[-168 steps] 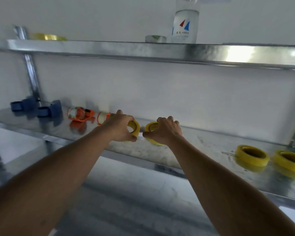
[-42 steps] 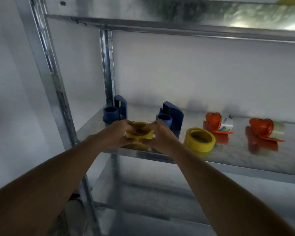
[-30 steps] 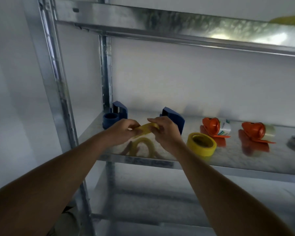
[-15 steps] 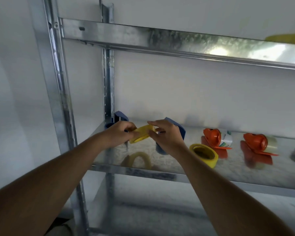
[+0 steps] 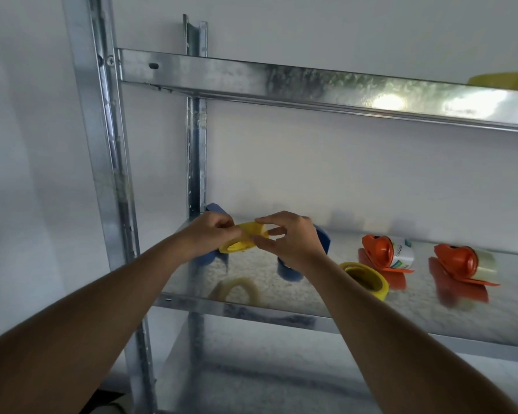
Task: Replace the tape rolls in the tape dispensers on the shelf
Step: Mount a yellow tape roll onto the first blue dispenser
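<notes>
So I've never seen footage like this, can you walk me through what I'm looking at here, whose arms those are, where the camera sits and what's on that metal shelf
There is no machine here: these are a person's two bare arms, filmed by a wide-angle camera worn on their head and looking forward and down. That is why the arms reach in from the bottom edge.

Both hands hold one yellow tape roll above a galvanised metal shelf. The left hand grips its left side, and the right hand pinches its right side with the fingertips.

Behind the hands stand two blue tape dispensers, mostly hidden. To the right, a second yellow tape roll lies flat on the shelf. Further right lie two orange tape dispensers with rolls in them, the far one holding clear tape. Something yellow sits on the shelf above.
</notes>
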